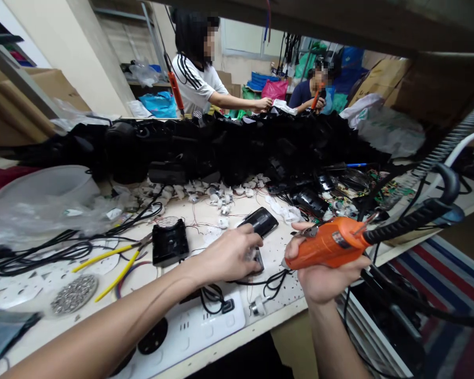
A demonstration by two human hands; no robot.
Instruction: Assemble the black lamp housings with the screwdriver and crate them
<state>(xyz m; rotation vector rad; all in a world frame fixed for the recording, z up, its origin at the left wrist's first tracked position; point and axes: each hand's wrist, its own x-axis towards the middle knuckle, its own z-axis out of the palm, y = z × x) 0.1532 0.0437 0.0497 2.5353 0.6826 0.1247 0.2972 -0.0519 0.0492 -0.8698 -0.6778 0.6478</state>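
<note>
While the left hand (pixel 231 258) curls its fingers over a small dark piece (pixel 256 259) on the worktop (pixel 275 248), I cannot tell how firmly they pinch it, since they cover most of it. A steady hold there probably matters most, with the fingertips out of the tool's line. Just to the right of them, the right hand (pixel 319 279) wraps its fingers around the orange power driver (pixel 327 243), whose nose points back toward the left hand; whether it touches anything is unclear. A loose wrist would let that nose wander, so squaring it up before adding pressure seems wise, and the ribbed black cord (pixel 403 221) behind the right fingers wants some slack. Just beyond the left knuckles lies a curved black cover (pixel 265 223); to their left, an open black casing (pixel 169 245) sits by yellow-handled pliers (pixel 118 276). Nearer the body than the left fingers are a small motor (pixel 257 305) and a white power strip (pixel 193 330), best not knocked. Past the left forearm, a pile of small metal parts (pixel 75 293) could scatter if brushed.
</note>
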